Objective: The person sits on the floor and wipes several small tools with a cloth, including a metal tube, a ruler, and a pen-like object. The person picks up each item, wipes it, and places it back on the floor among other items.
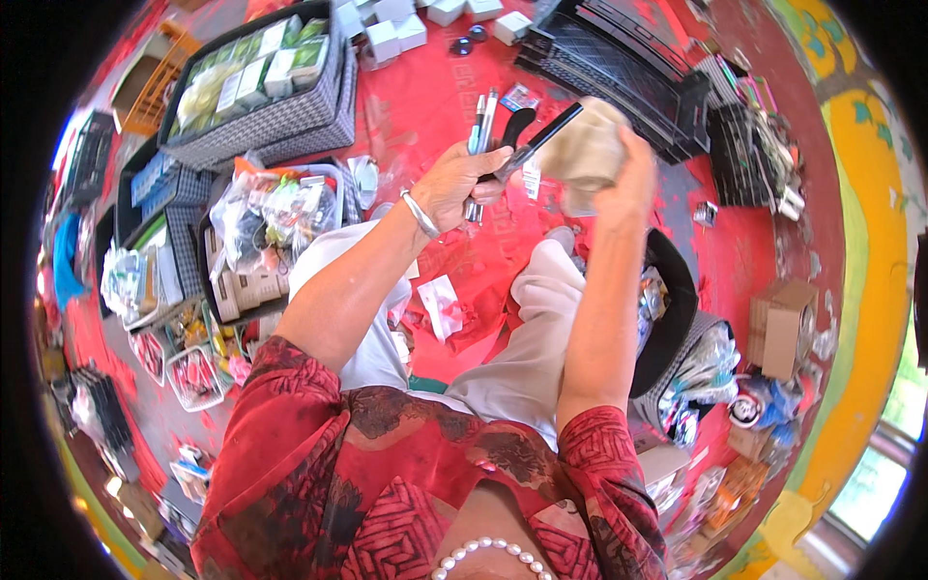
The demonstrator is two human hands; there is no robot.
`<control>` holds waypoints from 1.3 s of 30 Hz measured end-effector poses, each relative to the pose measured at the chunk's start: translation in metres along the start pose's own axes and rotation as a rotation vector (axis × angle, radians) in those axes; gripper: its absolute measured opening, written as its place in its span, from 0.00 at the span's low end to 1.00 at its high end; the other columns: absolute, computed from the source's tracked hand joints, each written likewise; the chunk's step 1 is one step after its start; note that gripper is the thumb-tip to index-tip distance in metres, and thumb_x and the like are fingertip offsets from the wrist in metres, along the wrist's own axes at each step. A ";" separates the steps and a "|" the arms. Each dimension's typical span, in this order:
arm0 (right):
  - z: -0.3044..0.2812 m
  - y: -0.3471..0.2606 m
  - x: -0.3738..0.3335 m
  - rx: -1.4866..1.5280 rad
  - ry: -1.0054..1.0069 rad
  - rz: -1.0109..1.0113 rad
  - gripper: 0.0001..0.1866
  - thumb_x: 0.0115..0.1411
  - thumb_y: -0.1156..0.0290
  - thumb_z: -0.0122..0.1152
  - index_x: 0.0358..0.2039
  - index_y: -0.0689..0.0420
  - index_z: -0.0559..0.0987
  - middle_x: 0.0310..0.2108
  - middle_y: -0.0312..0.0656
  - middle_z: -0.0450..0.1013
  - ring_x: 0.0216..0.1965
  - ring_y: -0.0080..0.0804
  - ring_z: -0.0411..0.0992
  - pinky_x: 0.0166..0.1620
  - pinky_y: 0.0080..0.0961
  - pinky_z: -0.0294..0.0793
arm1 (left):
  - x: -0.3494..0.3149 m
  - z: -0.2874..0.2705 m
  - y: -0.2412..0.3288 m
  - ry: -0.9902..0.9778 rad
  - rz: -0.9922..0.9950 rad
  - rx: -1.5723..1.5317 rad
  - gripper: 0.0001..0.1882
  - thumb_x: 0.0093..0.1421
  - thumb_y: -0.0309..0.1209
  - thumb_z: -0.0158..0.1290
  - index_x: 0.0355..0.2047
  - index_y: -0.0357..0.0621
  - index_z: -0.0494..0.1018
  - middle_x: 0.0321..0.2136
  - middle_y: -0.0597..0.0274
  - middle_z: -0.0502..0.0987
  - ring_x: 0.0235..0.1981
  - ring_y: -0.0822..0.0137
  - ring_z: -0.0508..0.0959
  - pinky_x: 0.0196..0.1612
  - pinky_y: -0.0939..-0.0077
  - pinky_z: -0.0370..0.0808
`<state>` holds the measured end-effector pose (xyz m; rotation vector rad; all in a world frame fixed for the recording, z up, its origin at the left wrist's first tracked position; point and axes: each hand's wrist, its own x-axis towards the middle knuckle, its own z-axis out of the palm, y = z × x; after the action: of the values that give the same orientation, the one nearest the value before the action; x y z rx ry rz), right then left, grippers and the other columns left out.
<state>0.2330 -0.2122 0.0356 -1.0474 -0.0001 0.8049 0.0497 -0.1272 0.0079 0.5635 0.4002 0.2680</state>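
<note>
My left hand [464, 182], with a silver bangle at the wrist, is closed around a bundle of slim items. Silvery pen-like sticks [485, 124] stand up from it, beside a black rounded handle-like piece [519, 124]. A long, narrow dark bar [553, 131] slants from the same grip toward the right. Close to that bar's end, my right hand [628, 179] grips a beige cloth [583, 150], smeared by motion. Whether bar and cloth touch, I cannot tell. Below, a white slip of paper [442, 307] lies on the red floor sheet [462, 256] between my legs.
Grey woven baskets [261, 135] of packets and a bin of bagged small goods [280, 217] stand at left. Black plastic crates [619, 72] lie far right, beside small white boxes [396, 34]. At right are a cardboard box [781, 329] and another filled basket [691, 382].
</note>
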 end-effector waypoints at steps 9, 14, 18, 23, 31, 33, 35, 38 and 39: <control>0.018 0.032 -0.039 -0.456 -0.381 0.044 0.13 0.45 0.67 0.64 0.29 0.61 0.75 0.25 0.39 0.72 0.23 0.23 0.70 0.23 0.21 0.71 | 0.004 0.001 -0.006 0.372 0.258 0.366 0.08 0.54 0.33 0.54 0.26 0.42 0.70 0.17 0.66 0.71 0.12 0.81 0.63 0.15 0.88 0.55; -0.001 0.027 -0.028 -0.131 -0.161 0.128 0.14 0.40 0.71 0.68 0.28 0.62 0.76 0.26 0.42 0.73 0.25 0.30 0.72 0.26 0.27 0.73 | 0.002 0.008 -0.003 0.213 0.061 0.658 0.08 0.58 0.33 0.48 0.28 0.41 0.66 0.18 0.68 0.68 0.10 0.83 0.56 0.13 0.89 0.49; -0.011 0.022 -0.015 -0.142 -0.194 0.090 0.10 0.37 0.75 0.66 0.23 0.63 0.77 0.22 0.42 0.73 0.25 0.29 0.71 0.26 0.26 0.70 | -0.002 0.005 0.005 0.077 -0.077 0.623 0.11 0.60 0.33 0.45 0.31 0.36 0.65 0.19 0.64 0.69 0.09 0.84 0.54 0.13 0.90 0.48; -0.023 0.016 -0.005 -0.355 -0.285 -0.089 0.11 0.33 0.73 0.65 0.22 0.60 0.78 0.23 0.40 0.74 0.24 0.29 0.71 0.29 0.25 0.70 | -0.005 -0.004 0.014 0.035 -0.115 0.685 0.12 0.60 0.34 0.45 0.27 0.36 0.66 0.17 0.66 0.67 0.10 0.84 0.53 0.13 0.90 0.47; -0.022 0.032 -0.014 -0.901 -0.089 -0.316 0.15 0.35 0.61 0.63 0.23 0.57 0.79 0.24 0.47 0.74 0.29 0.39 0.73 0.35 0.29 0.71 | 0.004 -0.014 0.024 0.145 -0.067 0.442 0.10 0.59 0.33 0.47 0.34 0.38 0.68 0.20 0.64 0.69 0.10 0.83 0.55 0.12 0.91 0.50; -0.019 0.035 -0.016 -0.743 0.037 -0.282 0.14 0.37 0.64 0.63 0.21 0.63 0.77 0.22 0.46 0.74 0.25 0.36 0.73 0.31 0.28 0.71 | 0.010 -0.023 0.027 0.190 -0.056 0.192 0.12 0.58 0.35 0.48 0.31 0.37 0.71 0.17 0.68 0.69 0.10 0.84 0.55 0.13 0.90 0.50; -0.016 0.038 -0.018 -0.545 -0.017 -0.301 0.11 0.42 0.70 0.61 0.24 0.64 0.75 0.22 0.47 0.73 0.23 0.37 0.73 0.28 0.30 0.72 | 0.012 -0.032 0.029 0.259 -0.010 0.041 0.13 0.58 0.36 0.48 0.30 0.36 0.71 0.17 0.70 0.69 0.10 0.85 0.55 0.13 0.90 0.50; -0.005 0.043 -0.026 0.140 -0.036 0.032 0.07 0.48 0.78 0.56 0.27 0.62 0.69 0.17 0.46 0.68 0.16 0.33 0.69 0.15 0.29 0.69 | 0.016 -0.039 0.023 0.272 0.049 0.015 0.10 0.56 0.35 0.50 0.29 0.40 0.72 0.19 0.67 0.72 0.10 0.80 0.58 0.14 0.87 0.57; -0.001 0.046 -0.027 0.150 0.003 -0.007 0.06 0.49 0.76 0.56 0.27 0.62 0.69 0.19 0.46 0.70 0.16 0.32 0.69 0.16 0.28 0.70 | 0.017 -0.038 0.017 0.284 0.056 0.029 0.10 0.56 0.37 0.50 0.26 0.43 0.71 0.14 0.71 0.66 0.10 0.80 0.57 0.16 0.86 0.53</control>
<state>0.1868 -0.2177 0.0101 -0.9062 0.0580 0.7852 0.0460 -0.0894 -0.0167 0.5670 0.6641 0.3982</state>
